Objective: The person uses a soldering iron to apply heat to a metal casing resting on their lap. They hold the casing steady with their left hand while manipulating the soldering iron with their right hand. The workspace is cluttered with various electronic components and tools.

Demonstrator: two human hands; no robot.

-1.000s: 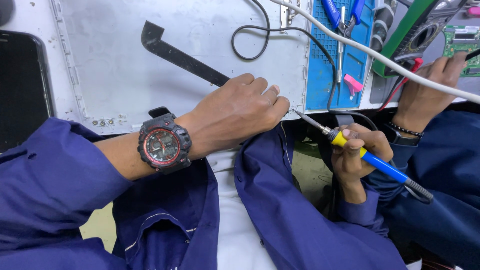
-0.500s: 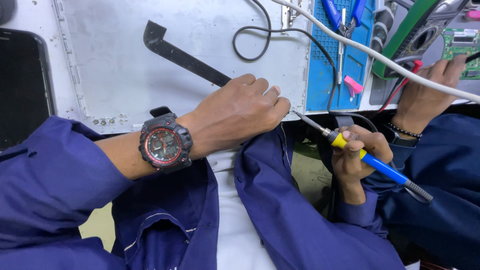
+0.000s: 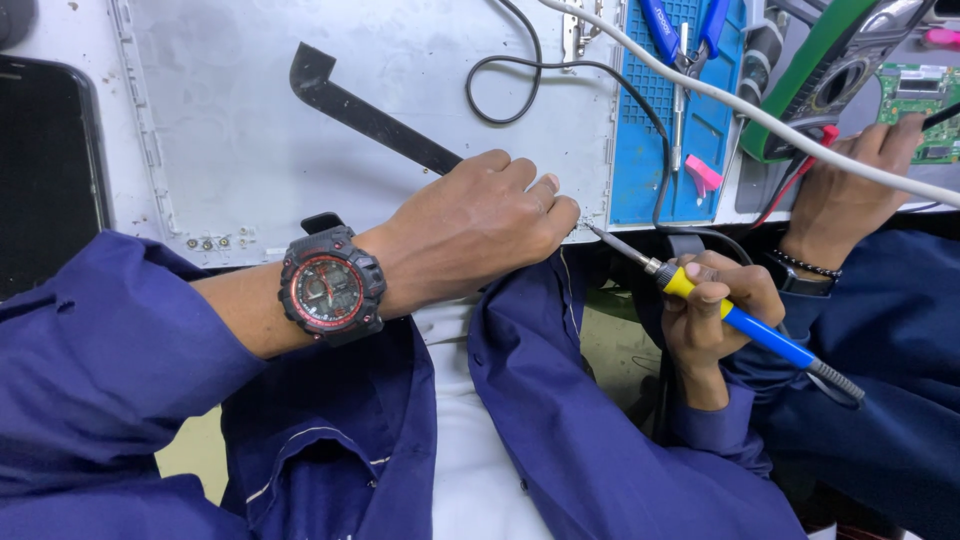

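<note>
My left hand (image 3: 470, 230), with a black and red watch (image 3: 330, 290) on its wrist, rests on the near edge of a silver metal panel (image 3: 250, 130). Its fingers are curled shut, and nothing shows between them. My right hand (image 3: 715, 310) grips a soldering iron (image 3: 765, 335) by its yellow and blue handle. The iron's metal tip points up and left, ending just right of my left fingertips at the panel's edge.
A black angled strip (image 3: 370, 115) and a looped black wire (image 3: 560, 70) lie on the panel. A dark screen (image 3: 45, 170) sits far left. To the right are a blue mat (image 3: 650, 120) with tools, a white cable (image 3: 760, 115), and another person's hand (image 3: 850, 190) by a green circuit board (image 3: 915, 90).
</note>
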